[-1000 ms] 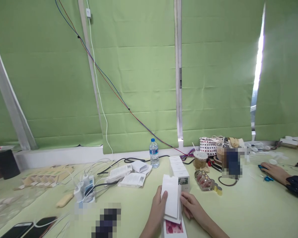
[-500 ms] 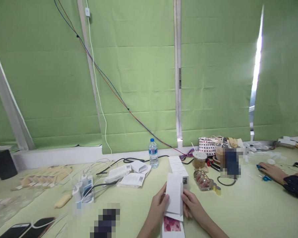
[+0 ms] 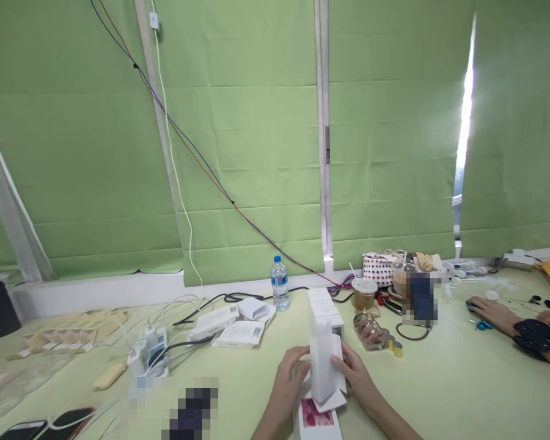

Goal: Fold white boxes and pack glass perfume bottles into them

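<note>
A white cardboard box point(image 3: 323, 366) with loose end flaps is held upright between my two hands. My left hand point(image 3: 293, 373) grips its left side, fingers curled around the edge. On the other side my right hand point(image 3: 355, 373) pinches the right panel, with the thumb on its face. Below it, at the bottom edge, lies a white box with a pink floral picture point(image 3: 318, 413). Directly behind stands a row of white boxes point(image 3: 323, 305). The inside of the held box cannot be seen.
A water bottle point(image 3: 280, 284) stands at the back. Flattened white packets point(image 3: 241, 333) and a power strip point(image 3: 158, 351) with cables lie left. To the right are a lidded cup point(image 3: 363, 293) and a clear plastic pack point(image 3: 370, 332). Another person's hand point(image 3: 490, 311) rests far right.
The held box has turned and widened from a flatter shape, its side panel and bottom flaps now spread out. My right thumb has moved onto its face. The view has shifted slightly right.
</note>
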A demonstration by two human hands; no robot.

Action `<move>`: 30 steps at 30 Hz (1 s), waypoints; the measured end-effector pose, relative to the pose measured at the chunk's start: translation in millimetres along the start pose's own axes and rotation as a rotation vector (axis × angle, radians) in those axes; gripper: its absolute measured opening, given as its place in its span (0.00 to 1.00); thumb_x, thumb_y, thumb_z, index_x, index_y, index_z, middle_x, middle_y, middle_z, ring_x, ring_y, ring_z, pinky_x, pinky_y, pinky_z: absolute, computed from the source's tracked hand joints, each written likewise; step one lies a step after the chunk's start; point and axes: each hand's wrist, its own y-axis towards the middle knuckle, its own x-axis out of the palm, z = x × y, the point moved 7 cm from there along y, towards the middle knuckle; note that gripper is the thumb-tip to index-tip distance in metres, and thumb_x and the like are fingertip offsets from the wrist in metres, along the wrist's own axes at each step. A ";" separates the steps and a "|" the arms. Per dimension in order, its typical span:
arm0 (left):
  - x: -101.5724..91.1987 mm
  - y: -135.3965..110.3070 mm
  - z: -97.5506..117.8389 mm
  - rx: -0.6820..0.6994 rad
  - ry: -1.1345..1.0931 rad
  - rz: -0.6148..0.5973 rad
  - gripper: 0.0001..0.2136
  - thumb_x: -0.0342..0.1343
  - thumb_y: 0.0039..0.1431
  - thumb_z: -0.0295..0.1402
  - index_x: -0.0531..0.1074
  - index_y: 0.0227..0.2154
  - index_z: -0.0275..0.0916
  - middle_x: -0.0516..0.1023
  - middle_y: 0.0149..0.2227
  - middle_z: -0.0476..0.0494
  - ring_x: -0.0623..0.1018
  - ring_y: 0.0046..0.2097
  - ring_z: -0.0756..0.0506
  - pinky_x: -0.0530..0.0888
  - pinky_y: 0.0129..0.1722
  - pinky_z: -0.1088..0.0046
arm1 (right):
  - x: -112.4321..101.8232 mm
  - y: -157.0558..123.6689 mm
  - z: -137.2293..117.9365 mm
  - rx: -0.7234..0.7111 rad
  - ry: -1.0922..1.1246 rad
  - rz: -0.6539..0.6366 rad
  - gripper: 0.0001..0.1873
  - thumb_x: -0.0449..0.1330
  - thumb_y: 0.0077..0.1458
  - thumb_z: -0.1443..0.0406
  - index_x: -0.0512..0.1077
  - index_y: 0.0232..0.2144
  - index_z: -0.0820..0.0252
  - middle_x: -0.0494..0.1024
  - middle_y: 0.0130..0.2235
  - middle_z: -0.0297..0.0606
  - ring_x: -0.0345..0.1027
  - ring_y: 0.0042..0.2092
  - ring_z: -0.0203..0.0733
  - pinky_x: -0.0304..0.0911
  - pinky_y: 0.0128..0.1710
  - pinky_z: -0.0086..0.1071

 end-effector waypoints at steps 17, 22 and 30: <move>-8.8 7.4 -36.2 -0.114 0.629 -0.033 0.15 0.55 0.51 0.42 0.71 0.38 0.39 0.71 0.44 0.40 0.69 0.50 0.38 0.66 0.50 0.65 | -11.7 8.5 13.0 -0.038 -0.551 -0.050 0.26 0.49 0.57 0.46 0.73 0.27 0.60 0.78 0.29 0.39 0.69 0.33 0.47 0.60 0.33 0.34; -9.4 8.5 -35.8 -0.127 0.651 -0.027 0.17 0.54 0.50 0.38 0.69 0.44 0.37 0.71 0.47 0.38 0.68 0.52 0.38 0.64 0.52 0.66 | -9.4 7.9 10.4 -0.070 -0.637 -0.083 0.19 0.51 0.58 0.53 0.74 0.30 0.59 0.78 0.32 0.38 0.70 0.36 0.47 0.60 0.36 0.34; -52.1 19.2 -38.6 -0.224 0.669 0.065 0.22 0.58 0.45 0.42 0.67 0.42 0.35 0.72 0.46 0.34 0.69 0.51 0.34 0.66 0.49 0.61 | -8.1 6.5 8.5 -0.069 -0.701 -0.097 0.14 0.50 0.58 0.60 0.72 0.29 0.58 0.77 0.30 0.36 0.70 0.35 0.45 0.60 0.34 0.33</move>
